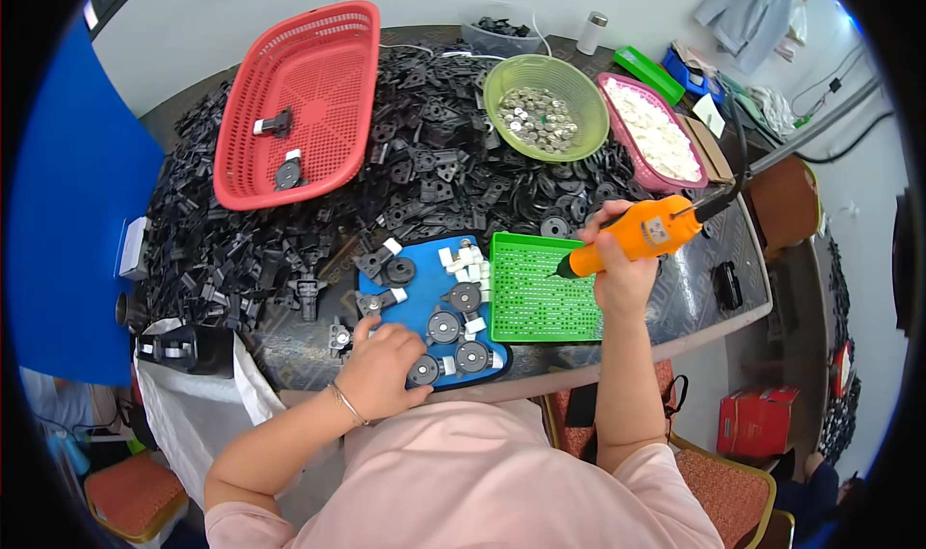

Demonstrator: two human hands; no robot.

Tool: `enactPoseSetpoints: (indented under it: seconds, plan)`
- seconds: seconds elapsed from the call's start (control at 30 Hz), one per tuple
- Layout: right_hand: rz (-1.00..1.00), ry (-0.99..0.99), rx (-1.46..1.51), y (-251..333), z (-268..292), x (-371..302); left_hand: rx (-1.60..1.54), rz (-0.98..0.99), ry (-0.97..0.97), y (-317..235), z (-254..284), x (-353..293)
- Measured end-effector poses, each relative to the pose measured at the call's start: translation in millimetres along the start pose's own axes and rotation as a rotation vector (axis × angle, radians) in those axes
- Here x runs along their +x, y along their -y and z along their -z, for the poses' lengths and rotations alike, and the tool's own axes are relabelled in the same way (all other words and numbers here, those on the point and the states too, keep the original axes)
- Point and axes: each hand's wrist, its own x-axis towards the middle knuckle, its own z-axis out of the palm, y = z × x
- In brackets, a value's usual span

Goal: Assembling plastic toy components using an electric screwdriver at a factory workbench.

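My right hand (627, 269) grips an orange electric screwdriver (646, 231), its dark tip pointing down-left over the left part of a green perforated tray (545, 298). On the left edge of a blue mat (424, 303), my left hand (381, 366) is bent around a black caster wheel (424, 369), thumb and forefinger on either side of it. The other fingers reach toward a black bracket with a white tab (374, 303). Several similar wheel assemblies (444, 327) lie on the mat beside small white plastic pieces (468, 260).
Loose black parts (424, 163) cover much of the dark table. A red basket (289, 96) holds two assemblies. At the back stand a yellow-green bowl of metal pieces (540, 115) and a pink basket of white pieces (656, 129). The screwdriver's black cable (738, 153) runs up to a metal arm.
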Motion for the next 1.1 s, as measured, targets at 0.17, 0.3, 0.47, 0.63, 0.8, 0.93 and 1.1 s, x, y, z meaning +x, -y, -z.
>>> enactPoseSetpoints:
  seconds: [0.17,0.3,0.47,0.63,0.8,0.93,1.1]
  plan:
    - [0.108,-0.046,-0.144,-10,1,-4,0.011,0.035,-0.129,7,-16,16]
    - [0.173,0.018,-0.141,-16,-7,-7,0.017,0.061,-0.215,6,-22,33]
    - [0.114,0.046,-0.018,-22,-12,-8,0.032,0.073,-0.242,6,-24,36]
    - [0.136,0.055,-0.044,-29,-13,-6,-0.028,0.081,-0.203,4,-17,31]
    - [0.138,0.065,-0.08,-29,-15,-5,-0.032,0.096,-0.193,6,-21,29]
    - [0.144,0.042,-0.051,-33,-13,-5,-0.054,0.106,-0.178,8,-22,29]
    - [0.075,0.049,-0.07,-32,-10,-5,-0.108,0.129,-0.162,9,-19,28]
